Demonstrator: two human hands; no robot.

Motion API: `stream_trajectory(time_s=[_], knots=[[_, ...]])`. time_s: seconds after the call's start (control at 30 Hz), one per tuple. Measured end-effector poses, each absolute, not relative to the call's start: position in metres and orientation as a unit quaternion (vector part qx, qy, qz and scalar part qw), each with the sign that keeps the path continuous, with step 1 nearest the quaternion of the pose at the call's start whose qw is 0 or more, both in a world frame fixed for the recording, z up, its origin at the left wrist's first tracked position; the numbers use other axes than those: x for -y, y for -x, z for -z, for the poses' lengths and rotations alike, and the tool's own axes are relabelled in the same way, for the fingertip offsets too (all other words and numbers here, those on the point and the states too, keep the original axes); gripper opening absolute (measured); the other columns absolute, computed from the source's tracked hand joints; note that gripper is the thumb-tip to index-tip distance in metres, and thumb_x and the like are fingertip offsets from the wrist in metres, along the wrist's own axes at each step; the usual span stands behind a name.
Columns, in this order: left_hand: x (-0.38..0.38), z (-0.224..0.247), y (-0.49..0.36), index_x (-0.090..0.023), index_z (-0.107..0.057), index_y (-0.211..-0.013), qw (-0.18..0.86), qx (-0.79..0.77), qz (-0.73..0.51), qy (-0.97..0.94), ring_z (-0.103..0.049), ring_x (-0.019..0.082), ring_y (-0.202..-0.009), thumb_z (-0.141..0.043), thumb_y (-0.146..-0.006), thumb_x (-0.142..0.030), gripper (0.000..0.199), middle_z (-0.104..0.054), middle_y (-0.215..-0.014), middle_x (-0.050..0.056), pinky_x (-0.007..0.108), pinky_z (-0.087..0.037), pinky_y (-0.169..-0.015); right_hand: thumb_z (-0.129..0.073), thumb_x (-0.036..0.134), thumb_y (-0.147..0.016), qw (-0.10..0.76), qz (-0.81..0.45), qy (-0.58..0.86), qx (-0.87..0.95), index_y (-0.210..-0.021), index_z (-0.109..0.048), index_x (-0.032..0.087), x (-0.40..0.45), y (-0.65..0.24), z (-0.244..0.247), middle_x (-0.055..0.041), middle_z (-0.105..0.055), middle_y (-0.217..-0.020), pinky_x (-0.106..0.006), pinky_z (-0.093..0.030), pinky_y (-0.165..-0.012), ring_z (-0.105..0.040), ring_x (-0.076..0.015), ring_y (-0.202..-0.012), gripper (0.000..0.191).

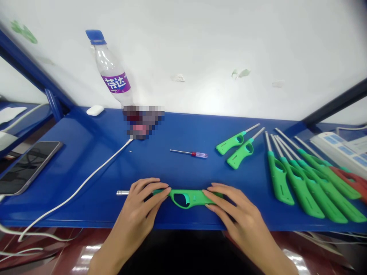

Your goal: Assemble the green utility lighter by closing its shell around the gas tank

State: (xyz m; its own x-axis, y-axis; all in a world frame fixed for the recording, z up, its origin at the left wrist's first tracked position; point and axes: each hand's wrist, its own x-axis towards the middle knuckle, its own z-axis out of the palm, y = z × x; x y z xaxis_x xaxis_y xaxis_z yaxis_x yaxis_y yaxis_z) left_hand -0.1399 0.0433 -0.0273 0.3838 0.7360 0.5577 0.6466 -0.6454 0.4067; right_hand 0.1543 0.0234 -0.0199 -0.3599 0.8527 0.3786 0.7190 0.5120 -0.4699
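Note:
A green long-neck gas lighter (pixel 192 198) lies crosswise near the front edge of the blue table, its metal tube pointing left. My left hand (pixel 143 202) is closed around the neck end, fingers and thumb pinching the green body in front of the trigger opening. At the other end, my right hand (pixel 233 204) grips the handle's butt between thumb and fingers. Behind the lighter lies a small screwdriver (pixel 197 154) with a clear purple and red handle, its shaft to the left. The fingers hide both ends of the green body.
Two green lighters (pixel 240 156) lie right of the screwdriver; several more (pixel 282 185) fan out at the right. A bottle (pixel 113 72) with a blue cap stands behind a blurred patch. A phone (pixel 27 168), a white cable (pixel 86 181) and a white case (pixel 95 110) are on the left.

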Motion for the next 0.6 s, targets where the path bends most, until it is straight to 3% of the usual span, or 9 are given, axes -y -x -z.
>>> stream_trajectory(time_s=[0.3, 0.6], knots=[[-0.0468, 0.0220, 0.1404, -0.024, -0.070, -0.125, 0.094, -0.412, -0.353, -0.835, -0.067, 0.021, -0.109, -0.060, -0.102, -0.005, 0.032, -0.073, -0.117, 0.006, 0.036, -0.059, -0.088, -0.064, 0.026, -0.104, 0.328, -0.135, 0.493, 0.794, -0.129, -0.075, 0.032, -0.0247, -0.1529, 0.0173, -0.0044, -0.076, -0.121, -0.042, -0.065, -0.095, -0.073, -0.0237, -0.112, 0.029], [-0.0472, 0.0235, 0.1352, -0.018, -0.069, -0.117, 0.064, -0.408, -0.329, -0.849, -0.068, 0.020, -0.105, -0.059, -0.102, -0.004, 0.023, -0.075, -0.112, 0.006, 0.036, -0.057, -0.089, -0.070, 0.023, -0.100, 0.337, -0.128, 0.498, 0.789, -0.127, -0.074, 0.034, -0.0238, -0.1577, 0.0240, 0.0003, -0.078, -0.121, -0.041, -0.060, -0.095, -0.074, -0.0219, -0.110, 0.029]])
